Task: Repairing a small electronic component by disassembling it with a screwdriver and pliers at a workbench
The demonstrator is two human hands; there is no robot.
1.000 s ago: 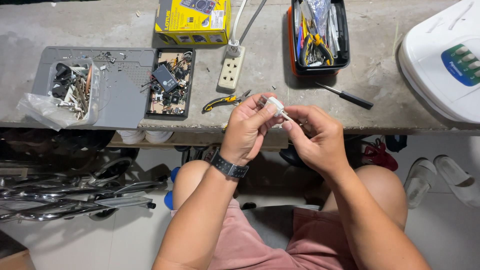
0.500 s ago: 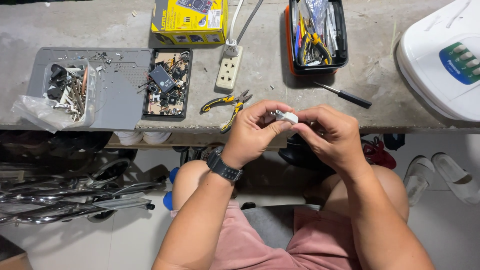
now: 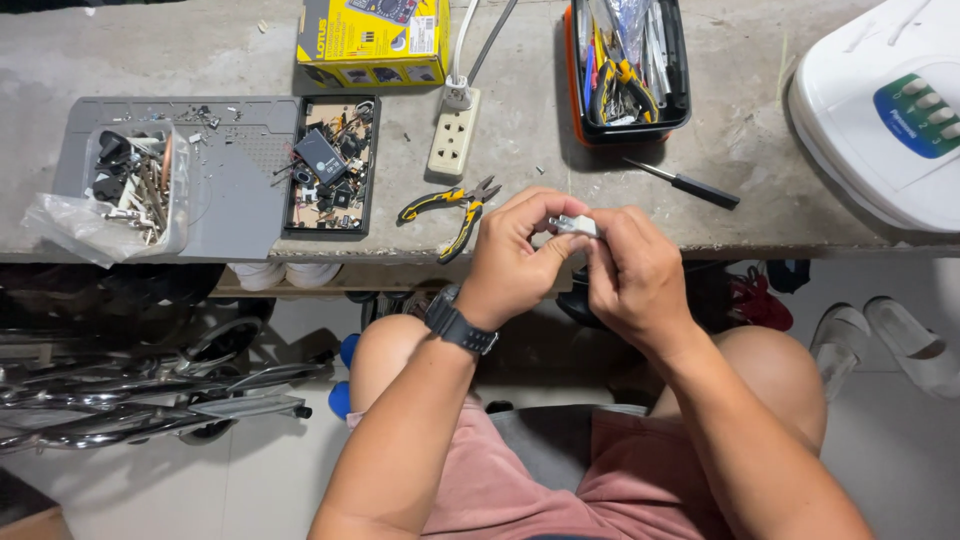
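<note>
- Looking down from the head camera, I see both hands meet just past the front edge of the grey concrete workbench (image 3: 760, 215), above the knees.
- My left hand (image 3: 515, 255), with a black wristwatch (image 3: 460, 322) on its wrist, pinches a small white plastic part (image 3: 573, 225) with thumb and fingertips closed on it.
- My right hand (image 3: 635, 275) grips the same part from the other side, fingers curled tight around it; only the part's top end shows between the two hands.
- Just beside the left hand, yellow-and-black handled pliers (image 3: 452, 210) lie on the bench, jaws apart.
- A black-handled screwdriver (image 3: 685, 183) rests near the right hand.
- Farther back stand a white power strip (image 3: 453, 140), a yellow cardboard box (image 3: 370, 45) and a black-and-orange tray of hand tools (image 3: 628, 70).
- To the left sits a grey parts organiser (image 3: 235, 185) holding small electronic pieces and screws.
- A white appliance with a green panel (image 3: 880, 110) fills the right corner.
</note>
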